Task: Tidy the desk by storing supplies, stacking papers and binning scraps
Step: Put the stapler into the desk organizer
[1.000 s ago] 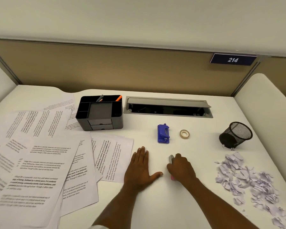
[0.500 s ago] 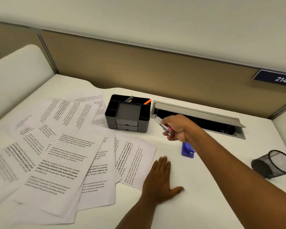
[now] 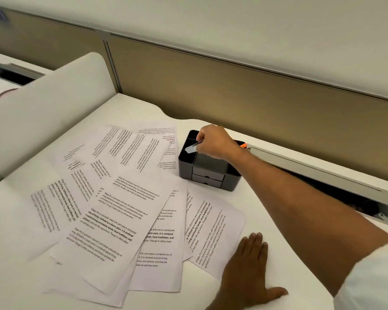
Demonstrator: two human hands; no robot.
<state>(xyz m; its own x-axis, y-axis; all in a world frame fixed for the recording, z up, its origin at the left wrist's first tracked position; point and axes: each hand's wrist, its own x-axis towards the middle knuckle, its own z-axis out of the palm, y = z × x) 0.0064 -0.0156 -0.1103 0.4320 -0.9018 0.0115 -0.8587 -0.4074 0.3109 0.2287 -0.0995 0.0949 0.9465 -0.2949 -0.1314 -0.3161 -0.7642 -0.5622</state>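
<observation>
My right hand (image 3: 213, 140) hovers over the black desk organiser (image 3: 208, 173) and grips a small silver tool (image 3: 191, 148), its flat end poking out above the organiser's left compartment. An orange marker tip (image 3: 244, 144) shows behind my wrist in the organiser's back slot. My left hand (image 3: 249, 271) lies flat on the white desk, fingers straight, its fingertips near the edge of a printed sheet (image 3: 207, 229). Several printed sheets (image 3: 112, 209) are spread loosely over the left half of the desk.
A grey cable tray with a raised lid (image 3: 318, 173) runs along the back right. A white curved divider (image 3: 43, 101) bounds the desk on the left; a tan partition (image 3: 233, 81) stands behind. Bare desk surface (image 3: 267, 209) lies between organiser and left hand.
My right hand picked the small tool off the desk and carried it left and back to above the organiser. The view swung left; the left hand stayed flat.
</observation>
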